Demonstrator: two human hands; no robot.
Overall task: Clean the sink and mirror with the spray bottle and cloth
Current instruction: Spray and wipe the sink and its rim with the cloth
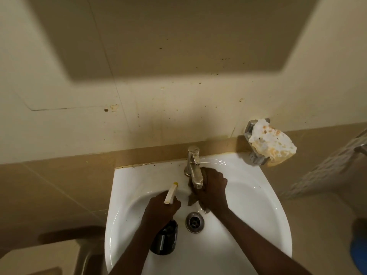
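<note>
A white sink (258, 211) fills the lower middle of the head view, with a metal tap (193, 165) at its back and a round drain (195, 222) in the basin. My left hand (160, 211) grips a dark spray bottle (165, 238) with a pale nozzle (170, 193), held over the basin left of the drain. My right hand (212, 190) is closed on a brown cloth (191, 200) and presses it against the tap's spout. A mirror (168, 36) hangs on the wall above.
A soap holder with a stained white rag (272, 142) juts from the wall at the sink's right back corner. Beige tiled wall surrounds the sink. A blue object (359, 249) sits low at the right edge, and a beige fixture (49, 259) at lower left.
</note>
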